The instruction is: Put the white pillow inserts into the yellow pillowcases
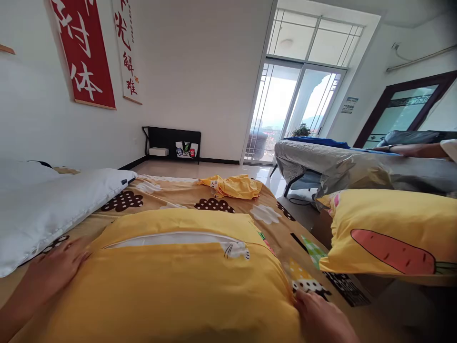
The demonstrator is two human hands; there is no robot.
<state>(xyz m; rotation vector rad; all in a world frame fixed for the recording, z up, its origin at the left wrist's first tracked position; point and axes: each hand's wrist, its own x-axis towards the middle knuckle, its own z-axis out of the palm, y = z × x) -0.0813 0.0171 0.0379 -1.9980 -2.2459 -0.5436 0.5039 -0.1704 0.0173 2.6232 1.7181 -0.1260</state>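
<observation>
A yellow pillow (171,281) in a yellow case lies in front of me on the patterned bed sheet (171,195); a slit in the case shows the white inner pillow. My left hand (53,269) lies flat against the pillow's left edge, fingers spread on the sheet. At the pillow's lower right corner rests my right hand (321,317), touching the case. Neither hand grips anything that I can see.
A white pillow (46,200) lies at the left. A crumpled yellow pillowcase (233,186) sits at the bed's far end. A second yellow pillow with a carrot print (389,233) lies at the right. Beyond it stands a covered bed (357,166), with another person's arm (410,150) on it.
</observation>
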